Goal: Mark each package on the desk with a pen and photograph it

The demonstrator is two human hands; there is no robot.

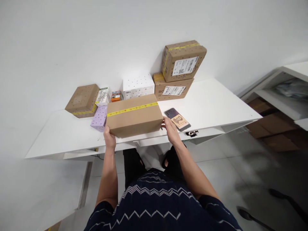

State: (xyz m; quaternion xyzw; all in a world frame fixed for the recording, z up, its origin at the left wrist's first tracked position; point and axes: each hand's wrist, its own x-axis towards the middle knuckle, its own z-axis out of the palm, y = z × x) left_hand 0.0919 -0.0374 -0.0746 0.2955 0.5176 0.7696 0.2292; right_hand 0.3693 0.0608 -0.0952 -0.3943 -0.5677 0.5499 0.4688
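Between my hands is a long brown cardboard box [134,120] with a strip of yellow printed tape along its top. My left hand [110,138] grips its near left corner, fingers mostly hidden behind the side. At the right end, my right hand [170,130] holds the box with curled fingers. The box is at the front of the white table [209,112]; whether it rests there or is slightly raised I cannot tell. Just right of my right hand lies a phone [178,119] with a picture on its back. A lilac dotted box [99,118] stands behind my left hand.
Along the wall stand a taped brown box [83,99], a white printed carton [103,96], small orange boxes [116,96], a white dotted box [138,86] and two stacked labelled cartons, the upper one [184,61] above the lower one [173,89]. Shelving [284,99] with cartons stands at right.
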